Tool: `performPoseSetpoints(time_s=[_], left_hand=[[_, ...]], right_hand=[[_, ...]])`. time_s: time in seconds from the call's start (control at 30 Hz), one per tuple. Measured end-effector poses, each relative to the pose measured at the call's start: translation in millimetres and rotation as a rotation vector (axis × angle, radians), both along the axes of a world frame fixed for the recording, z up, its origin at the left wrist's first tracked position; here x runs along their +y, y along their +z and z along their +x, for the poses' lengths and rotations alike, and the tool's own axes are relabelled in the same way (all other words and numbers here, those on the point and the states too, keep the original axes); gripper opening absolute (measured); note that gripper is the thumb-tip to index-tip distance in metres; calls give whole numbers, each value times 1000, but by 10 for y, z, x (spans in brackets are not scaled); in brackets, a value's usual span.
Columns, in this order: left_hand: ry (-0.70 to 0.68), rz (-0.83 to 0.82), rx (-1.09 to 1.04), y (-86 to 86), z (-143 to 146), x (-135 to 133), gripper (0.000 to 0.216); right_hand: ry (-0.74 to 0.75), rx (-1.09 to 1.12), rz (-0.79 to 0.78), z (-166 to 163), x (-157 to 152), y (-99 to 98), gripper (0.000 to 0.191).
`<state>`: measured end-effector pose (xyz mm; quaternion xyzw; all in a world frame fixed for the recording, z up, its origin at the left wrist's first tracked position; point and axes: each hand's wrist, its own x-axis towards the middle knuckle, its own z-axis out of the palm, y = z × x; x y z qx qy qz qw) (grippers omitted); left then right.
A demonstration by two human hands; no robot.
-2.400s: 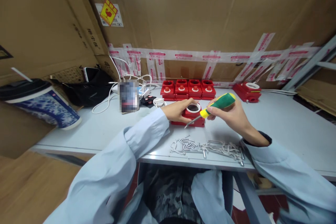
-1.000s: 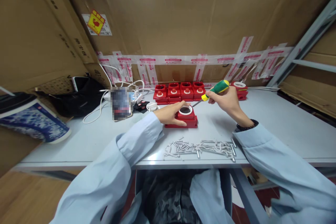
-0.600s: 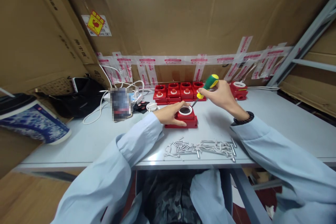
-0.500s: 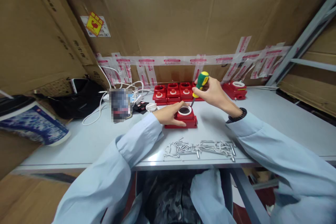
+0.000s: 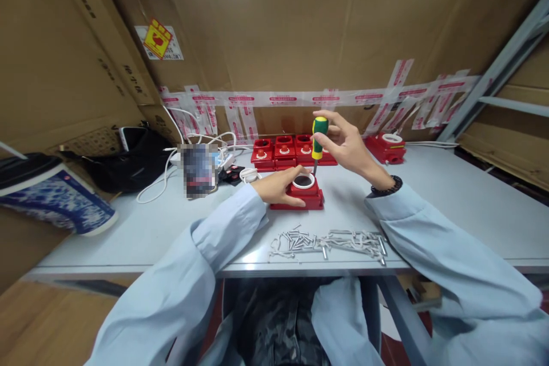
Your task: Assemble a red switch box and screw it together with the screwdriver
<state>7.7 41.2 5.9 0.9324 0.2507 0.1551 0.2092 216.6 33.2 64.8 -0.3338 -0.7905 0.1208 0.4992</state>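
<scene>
A red box with a white ring on top sits on the grey table in front of me. My left hand rests on its left side, fingers curled round the edge, holding it down. My right hand grips a green and yellow screwdriver that stands upright, its tip down at the box's far right corner. A loose row of metal screws lies near the table's front edge.
A row of several red boxes stands at the back by the taped cardboard wall, and one more red box sits to the right. White cables, a black bag and a blue-white cup lie at the left.
My right hand has swung the screwdriver from a slant on the right up to vertical over the box's corner. My left hand has stayed on the box.
</scene>
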Motion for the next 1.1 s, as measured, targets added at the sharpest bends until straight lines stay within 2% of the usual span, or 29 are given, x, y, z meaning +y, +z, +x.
performPoseSetpoints(time_s=[0.1,0.17,0.23,0.33,0.37,0.5,0.53,0.57,0.7,0.77,0.9,0.97,1.1], left_hand=[[-3,-2,7,9,2,-4,75],[2,-4,7,12,5,-5,75],[1,-4,2,13,7,-7,75],[-5,-7,-4,17,11,-11,73],[-4,-9,-3,19,11,-13,73],[5,-13,5,27,13,-17,75],[5,-13,4,27,13,-17,76],[5,-13,2,27,12,-17,76],[-5,-16,-8,25,10,-21,74],[-3,-18,-11,26,9,-24,73],[10,-24,-1,32,10,-25,74],[0,-28,-5,36,12,-22,73],[-16,-43,-10,49,18,-23,73]], right_hand=[[-210,9,105,-5,10,-37,39],[-288,-18,170,1,22,-57,39],[-227,-30,153,13,38,-63,40],[-45,-2,25,11,49,-54,41],[-40,3,6,0,45,-52,42],[-274,-56,122,-48,8,-55,43],[-288,-66,136,-50,3,-56,43],[-257,-62,127,-45,3,-57,43],[21,42,-12,-17,27,-53,41],[4,53,-5,-36,25,-60,41],[-177,19,134,-115,-26,-87,40],[-138,-7,131,-124,-43,-89,41],[39,71,10,-82,-22,-67,42]])
